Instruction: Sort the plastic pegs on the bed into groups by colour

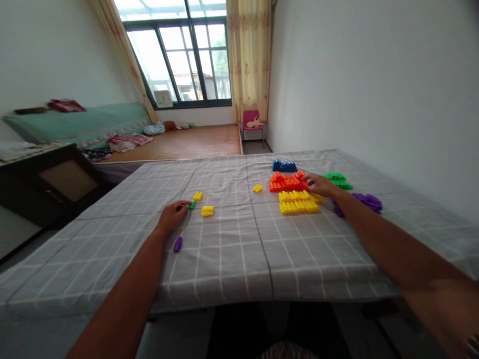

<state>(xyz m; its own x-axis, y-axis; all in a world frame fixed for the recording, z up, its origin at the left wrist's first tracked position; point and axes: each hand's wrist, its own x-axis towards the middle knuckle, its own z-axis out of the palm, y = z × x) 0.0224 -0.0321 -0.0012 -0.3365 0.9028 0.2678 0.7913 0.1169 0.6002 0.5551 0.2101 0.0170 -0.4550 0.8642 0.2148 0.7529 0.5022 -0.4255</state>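
Observation:
My left hand [175, 214] rests on the cloth with its fingertips closed on a small green plastic stick [192, 205]. Beside it lie a yellow pair [198, 196], another yellow group [207, 211] and, nearer me, a purple stick [178, 244]. At the right end of the stacked orange sticks [286, 182], my right hand [317, 185] has thumb and fingers drawn together on an orange one; the exact grip is partly hidden. A yellow stack [298, 203] lies just in front of the orange, and a blue stack [284, 165] behind it.
Green sticks [339, 180] and a purple heap [362, 203] lie right of my right hand, the purple partly behind my forearm. A small yellow group [258, 188] sits mid-table on the grey checked cloth [232, 249]. A wall runs along the right; a bed [202, 139] stands beyond.

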